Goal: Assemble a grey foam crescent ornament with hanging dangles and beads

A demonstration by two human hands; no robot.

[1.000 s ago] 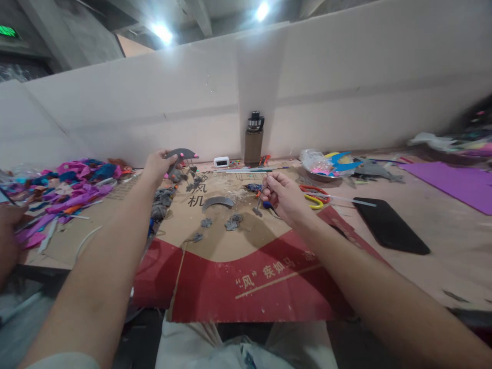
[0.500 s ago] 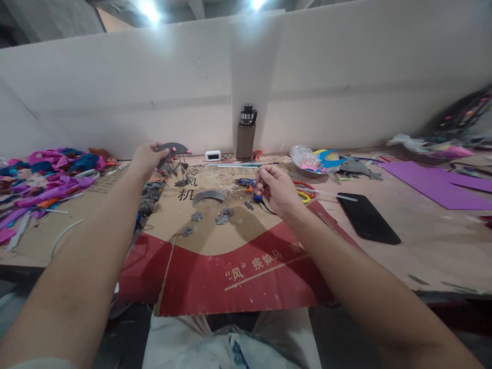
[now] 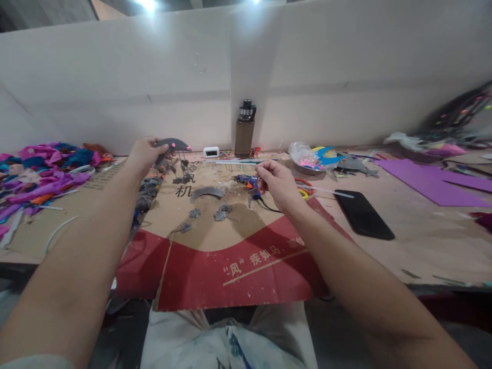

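My left hand pinches the end of a dark grey curved piece with pink beads on it. Thin strands with small grey leaf-like pieces hang below that piece. To the right, my right hand has thumb and fingertips pressed together on a thin dark strand, with a small grey piece just under it. A blue glue gun lies behind and beside these fingers. On the cardboard between my hands rest a grey curved strip and several grey flower-like pieces.
A printed cardboard sheet covers the table's middle. Behind stand a bottle and a small white clock. Colourful scraps pile up at left. Rightward are scissors, a bagged bowl, a phone and purple sheets.
The view has tilted down and shifted slightly. Both hands keep their grips and have hardly moved over the table.
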